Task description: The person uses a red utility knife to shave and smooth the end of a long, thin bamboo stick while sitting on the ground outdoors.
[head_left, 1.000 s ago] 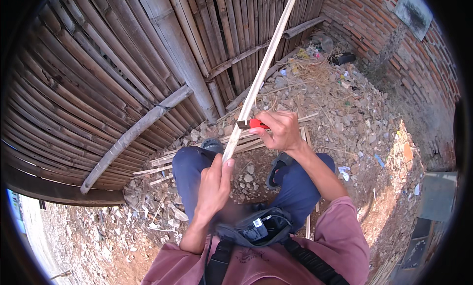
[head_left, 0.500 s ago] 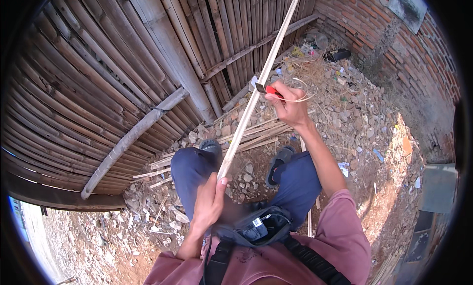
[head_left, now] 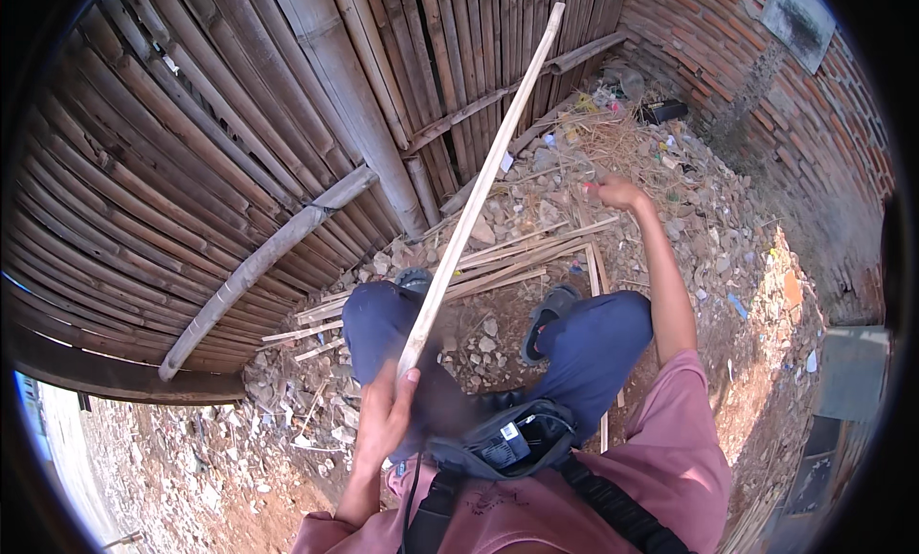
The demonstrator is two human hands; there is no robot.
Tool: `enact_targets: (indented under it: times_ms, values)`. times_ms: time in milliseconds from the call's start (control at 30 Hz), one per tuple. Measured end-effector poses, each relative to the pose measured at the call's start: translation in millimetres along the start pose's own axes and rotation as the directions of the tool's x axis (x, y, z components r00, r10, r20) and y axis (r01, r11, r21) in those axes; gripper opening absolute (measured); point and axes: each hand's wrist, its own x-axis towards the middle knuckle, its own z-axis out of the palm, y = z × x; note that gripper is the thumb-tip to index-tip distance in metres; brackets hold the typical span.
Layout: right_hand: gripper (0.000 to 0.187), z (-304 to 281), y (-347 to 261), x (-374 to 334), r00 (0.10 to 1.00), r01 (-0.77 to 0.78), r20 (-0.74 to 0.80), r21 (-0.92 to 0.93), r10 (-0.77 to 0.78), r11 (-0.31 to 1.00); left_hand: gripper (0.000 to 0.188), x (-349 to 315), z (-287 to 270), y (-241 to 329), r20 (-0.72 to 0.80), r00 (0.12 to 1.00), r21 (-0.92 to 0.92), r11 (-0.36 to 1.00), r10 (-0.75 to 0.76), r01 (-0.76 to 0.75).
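Note:
My left hand (head_left: 383, 412) is closed round the near end of a long, pale bamboo strip (head_left: 476, 200). The strip slants up and away to the right, its far end in the air before the bamboo wall. Well to the right of the strip and apart from it, my right hand (head_left: 622, 193) is closed on a knife (head_left: 591, 187) with a red handle. Motion smears the knife, and its blade barely shows.
Several split bamboo strips (head_left: 522, 259) lie on the rubble between and beyond my feet. A bamboo wall (head_left: 182, 161) rises on the left, a brick wall (head_left: 708, 42) at the far right. An open dark pouch (head_left: 507, 444) hangs at my waist.
My right hand has carried the knife off the strip, to the right. The thin curled shaving beside that hand no longer shows. The strip's far end has come into view.

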Motion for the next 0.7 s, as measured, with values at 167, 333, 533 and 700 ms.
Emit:
enact_targets:
  times_ms: [167,333,533,700]
  values:
    - [0.041,39,-30,-45,0.937,0.139,0.28,0.256,-0.211,0.957,0.033,17,2,1,-0.021,1.0,-0.078,0.997,0.001,-0.003]
    - [0.027,21,-136,-157,0.843,0.528,-0.439,0.564,-0.311,0.635,0.033,40,22,13,-0.001,1.0,-0.157,0.987,0.016,-0.016]
    - [0.024,58,-192,-198,0.519,0.78,-0.674,0.121,-0.526,0.614,0.032,45,28,21,0.045,0.997,-0.102,0.993,0.056,-0.051]
    - [0.02,61,-197,-198,0.485,0.78,-0.696,0.07,-0.529,0.622,0.031,46,27,26,0.032,0.997,-0.105,0.992,0.069,-0.065]
